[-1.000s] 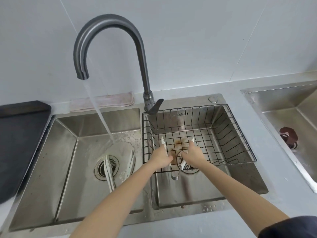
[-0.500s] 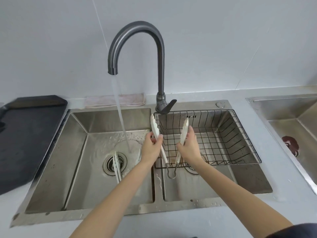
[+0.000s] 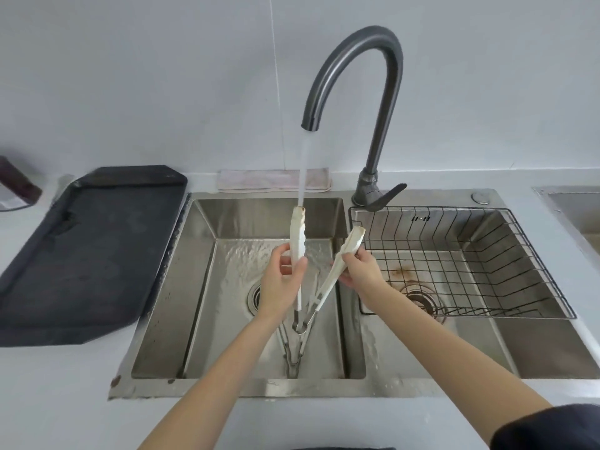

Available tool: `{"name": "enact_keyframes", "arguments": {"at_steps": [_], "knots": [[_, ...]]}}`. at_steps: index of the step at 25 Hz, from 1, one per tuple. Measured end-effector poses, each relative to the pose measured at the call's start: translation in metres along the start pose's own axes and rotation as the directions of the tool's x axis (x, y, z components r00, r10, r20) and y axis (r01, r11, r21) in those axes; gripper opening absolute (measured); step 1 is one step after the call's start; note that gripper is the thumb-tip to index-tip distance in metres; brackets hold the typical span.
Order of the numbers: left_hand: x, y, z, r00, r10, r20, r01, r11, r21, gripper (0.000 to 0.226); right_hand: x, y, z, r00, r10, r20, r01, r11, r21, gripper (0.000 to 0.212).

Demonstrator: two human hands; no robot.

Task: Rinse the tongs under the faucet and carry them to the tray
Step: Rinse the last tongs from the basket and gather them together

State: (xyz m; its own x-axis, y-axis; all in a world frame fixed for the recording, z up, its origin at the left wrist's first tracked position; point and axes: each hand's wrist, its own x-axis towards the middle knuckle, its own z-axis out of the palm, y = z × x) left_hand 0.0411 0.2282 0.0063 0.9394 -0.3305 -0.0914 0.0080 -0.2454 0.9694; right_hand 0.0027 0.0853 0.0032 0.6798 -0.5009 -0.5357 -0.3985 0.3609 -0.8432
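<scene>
A person stands at a double sink (image 3: 344,389) and holds white tongs (image 3: 324,280) over the left basin, hinge end down and the 2 arms spread upward in a V. The left hand (image 3: 281,289) grips the left arm of the tongs, fingers and thumb curled round it about midway along; the tip of that arm points up and meets the stream of water (image 3: 304,170) falling from the grey gooseneck faucet (image 3: 373,102). The right hand (image 3: 358,271) pinches the right arm of the tongs below its tip, which leans toward the divider between the basins and stays clear of the stream. A 2nd pair of tongs (image 3: 293,354) lies on the floor of the left basin, directly under the held pair. A black wire basket (image 3: 506,251) sits in the right basin, with rust-coloured stains on the steel below it. The dark tray (image 3: 87,251) rests on the counter just left of the sink, well apart from the held tongs. A folded cloth (image 3: 259,180) lies against the wall behind the left basin.
</scene>
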Motion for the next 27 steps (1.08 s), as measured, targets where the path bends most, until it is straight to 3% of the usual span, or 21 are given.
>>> {"name": "enact_keyframes", "arguments": {"at_steps": [9, 18, 21, 27], "knots": [[0.032, -0.018, -0.065, 0.998, 0.025, -0.052, -0.027, 0.999, -0.029, 0.025, 0.035, 0.001, 0.079, 0.981, 0.144, 0.132, -0.173, 0.952, 0.251, 0.047], [0.069, -0.028, -0.081, 0.997, -0.039, -0.059, 0.038, 0.999, -0.030, 0.031, 0.063, 0.006, 0.106, 0.945, 0.302, 0.125, -0.327, 0.877, 0.351, 0.025], [0.068, -0.035, -0.080, 0.992, -0.107, -0.070, 0.103, 0.993, -0.057, 0.033, 0.067, 0.005, 0.103, 0.930, 0.335, 0.149, -0.365, 0.819, 0.443, 0.027], [0.061, -0.047, -0.074, 0.942, -0.334, -0.045, 0.323, 0.934, -0.155, 0.030, 0.069, -0.007, 0.099, 0.942, 0.250, 0.222, -0.333, 0.773, 0.541, 0.025]]}}
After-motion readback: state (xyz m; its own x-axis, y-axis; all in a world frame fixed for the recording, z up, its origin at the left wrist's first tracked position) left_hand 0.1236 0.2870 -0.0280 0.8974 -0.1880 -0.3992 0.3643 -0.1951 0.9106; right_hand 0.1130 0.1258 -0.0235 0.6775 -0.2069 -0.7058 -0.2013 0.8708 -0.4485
